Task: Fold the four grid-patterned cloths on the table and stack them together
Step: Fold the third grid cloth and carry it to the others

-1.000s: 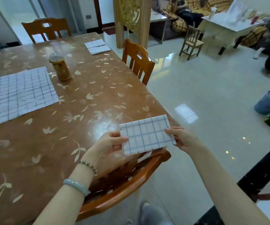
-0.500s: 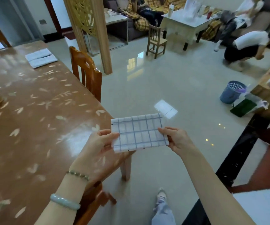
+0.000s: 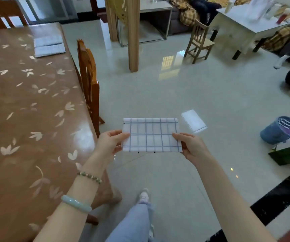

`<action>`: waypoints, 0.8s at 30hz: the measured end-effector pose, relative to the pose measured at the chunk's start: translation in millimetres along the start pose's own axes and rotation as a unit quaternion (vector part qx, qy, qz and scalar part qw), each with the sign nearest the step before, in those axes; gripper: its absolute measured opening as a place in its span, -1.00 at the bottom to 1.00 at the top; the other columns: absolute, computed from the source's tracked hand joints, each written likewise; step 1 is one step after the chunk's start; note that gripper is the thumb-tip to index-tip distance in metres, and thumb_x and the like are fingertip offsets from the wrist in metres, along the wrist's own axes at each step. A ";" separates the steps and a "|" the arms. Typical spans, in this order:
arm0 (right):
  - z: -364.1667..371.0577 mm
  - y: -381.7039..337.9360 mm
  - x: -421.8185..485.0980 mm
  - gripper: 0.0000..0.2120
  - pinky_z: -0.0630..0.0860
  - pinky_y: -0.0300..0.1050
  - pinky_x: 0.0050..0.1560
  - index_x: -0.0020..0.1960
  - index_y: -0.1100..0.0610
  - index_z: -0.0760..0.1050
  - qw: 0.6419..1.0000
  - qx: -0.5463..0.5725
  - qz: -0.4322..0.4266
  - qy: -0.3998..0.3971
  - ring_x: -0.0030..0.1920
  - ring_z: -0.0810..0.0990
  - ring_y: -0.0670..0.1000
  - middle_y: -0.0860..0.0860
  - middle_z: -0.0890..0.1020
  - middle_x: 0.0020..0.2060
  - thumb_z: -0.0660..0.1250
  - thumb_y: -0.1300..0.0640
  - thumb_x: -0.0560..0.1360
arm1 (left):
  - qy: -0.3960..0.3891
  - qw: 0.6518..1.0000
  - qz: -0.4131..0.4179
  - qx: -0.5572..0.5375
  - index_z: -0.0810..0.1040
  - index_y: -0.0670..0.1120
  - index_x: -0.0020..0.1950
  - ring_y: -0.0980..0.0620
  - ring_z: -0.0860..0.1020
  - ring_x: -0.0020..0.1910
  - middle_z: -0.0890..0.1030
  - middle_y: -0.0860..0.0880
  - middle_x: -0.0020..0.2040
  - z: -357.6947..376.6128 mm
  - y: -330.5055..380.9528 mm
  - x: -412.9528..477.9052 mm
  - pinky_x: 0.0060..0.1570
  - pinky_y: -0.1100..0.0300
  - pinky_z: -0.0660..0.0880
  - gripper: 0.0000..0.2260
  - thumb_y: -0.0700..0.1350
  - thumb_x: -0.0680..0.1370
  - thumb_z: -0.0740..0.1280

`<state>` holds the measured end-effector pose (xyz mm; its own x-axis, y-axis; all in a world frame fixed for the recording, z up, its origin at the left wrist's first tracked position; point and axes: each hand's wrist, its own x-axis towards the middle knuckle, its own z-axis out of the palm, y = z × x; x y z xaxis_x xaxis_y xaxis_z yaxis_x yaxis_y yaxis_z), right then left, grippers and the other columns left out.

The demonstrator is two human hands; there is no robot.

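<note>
A folded white cloth with a blue grid (image 3: 152, 135) hangs in the air over the floor, to the right of the table (image 3: 27, 123). My left hand (image 3: 110, 142) pinches its left edge and my right hand (image 3: 191, 147) pinches its right edge. Two folded grid cloths (image 3: 49, 46) lie side by side near the table's far right corner. The unfolded cloth seen earlier is out of view.
A wooden chair (image 3: 88, 81) stands at the table's right side, a wooden pillar (image 3: 133, 32) beyond it. A small chair (image 3: 200, 42) and white table (image 3: 245, 27) stand farther back. A blue basket (image 3: 280, 130) and green bag (image 3: 287, 156) sit on the floor at right.
I have walked along the table's right side, carrying the folded cloth away from the table edge and out over the floor. The flat cloth and the jar have left the view.
</note>
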<state>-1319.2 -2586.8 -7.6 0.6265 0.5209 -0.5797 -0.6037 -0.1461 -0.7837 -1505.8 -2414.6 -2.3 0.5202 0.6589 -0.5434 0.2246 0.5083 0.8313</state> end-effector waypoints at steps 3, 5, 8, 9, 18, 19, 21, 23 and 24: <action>13.4 -23.6 49.4 -0.84 0.64 -0.12 -0.18 -0.03 0.39 0.56 1.000 -0.016 0.009 -0.020 -0.21 0.67 0.08 0.23 0.65 -0.15 0.41 0.35 0.41 | 0.035 0.999 0.007 -0.009 0.61 -0.21 0.05 -0.09 0.68 -0.08 0.71 -0.13 -0.06 8.8 15.0 40.6 -0.07 0.08 0.62 -0.80 -0.24 0.45 0.45; 23.6 -42.3 85.8 -0.82 0.65 -0.11 -0.17 -0.01 0.40 0.56 0.999 -0.026 0.016 -0.024 -0.19 0.67 0.09 0.24 0.65 -0.13 0.41 0.35 0.42 | 0.044 0.999 0.013 -0.020 0.61 -0.21 0.06 -0.05 0.69 -0.14 0.70 -0.14 -0.08 15.1 28.0 70.8 -0.17 0.14 0.60 -0.81 -0.23 0.46 0.44; 48.1 -77.6 141.5 -0.88 0.64 -0.15 -0.23 -0.06 0.38 0.57 0.998 -0.047 0.022 -0.043 -0.25 0.68 0.06 0.22 0.66 -0.17 0.39 0.35 0.43 | 0.058 0.997 0.025 -0.041 0.58 -0.25 0.09 0.20 0.55 -0.50 0.66 -0.10 -0.19 25.6 56.2 118.0 -0.51 0.37 0.44 -0.82 -0.27 0.50 0.39; 58.0 -91.3 161.4 -0.90 0.63 -0.17 -0.26 -0.07 0.38 0.57 0.997 -0.052 0.028 -0.044 -0.27 0.68 0.05 0.21 0.66 -0.19 0.39 0.36 0.43 | 0.068 0.996 0.022 -0.047 0.58 -0.25 0.10 0.19 0.57 -0.48 0.67 -0.11 -0.14 28.2 67.6 134.8 -0.49 0.36 0.46 -0.81 -0.28 0.50 0.39; 159.6 -208.6 303.0 -0.86 0.60 -0.21 -0.26 -0.04 0.36 0.58 0.986 -0.101 0.033 -0.132 -0.24 0.68 0.04 0.19 0.67 -0.18 0.40 0.30 0.44 | 0.156 0.983 0.046 -0.085 0.61 -0.15 0.00 -0.02 0.69 -0.15 0.71 -0.08 -0.12 28.2 188.5 245.6 -0.25 0.20 0.60 -0.90 -0.23 0.50 0.39; 171.3 -217.5 318.9 -0.83 0.61 -0.20 -0.24 -0.01 0.37 0.58 0.983 -0.109 0.035 -0.146 -0.21 0.67 0.05 0.20 0.66 -0.15 0.40 0.30 0.44 | 0.167 0.980 0.047 -0.093 0.60 -0.14 0.01 -0.02 0.68 -0.13 0.70 -0.08 -0.11 26.8 199.2 256.3 -0.20 0.17 0.59 -0.90 -0.23 0.50 0.39; 194.4 -232.1 351.2 -0.84 0.61 -0.21 -0.25 -0.02 0.37 0.58 0.979 -0.119 0.038 -0.158 -0.23 0.66 0.04 0.19 0.65 -0.18 0.39 0.30 0.44 | 0.185 0.975 0.047 -0.114 0.59 -0.13 -0.01 -0.03 0.67 -0.11 0.69 -0.09 -0.11 25.0 217.3 279.0 -0.14 0.14 0.58 -0.91 -0.23 0.50 0.39; 219.1 -244.9 385.5 -0.93 0.58 -0.23 -0.31 -0.11 0.32 0.58 0.977 -0.123 0.045 -0.169 -0.31 0.65 0.01 0.15 0.64 -0.27 0.39 0.31 0.44 | 0.207 0.969 0.046 -0.128 0.58 -0.12 -0.03 -0.03 0.67 -0.12 0.69 -0.09 -0.12 22.9 234.9 306.0 -0.12 0.13 0.58 -0.93 -0.24 0.51 0.38; 232.0 -251.4 404.2 -0.96 0.57 -0.23 -0.32 -0.15 0.31 0.58 0.975 -0.127 0.049 -0.177 -0.33 0.64 0.00 0.14 0.64 -0.29 0.38 0.32 0.44 | 0.218 0.966 0.046 -0.130 0.58 -0.12 -0.03 -0.04 0.66 -0.11 0.69 -0.10 -0.12 21.4 243.8 321.5 -0.08 0.09 0.58 -0.93 -0.24 0.51 0.38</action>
<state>-1028.5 -2144.5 6.8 0.3348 0.7455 -0.5762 -0.4816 -0.3902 -0.7847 -1266.1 -2090.7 28.1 0.1179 0.8499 -0.5136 -0.0499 0.5217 0.8517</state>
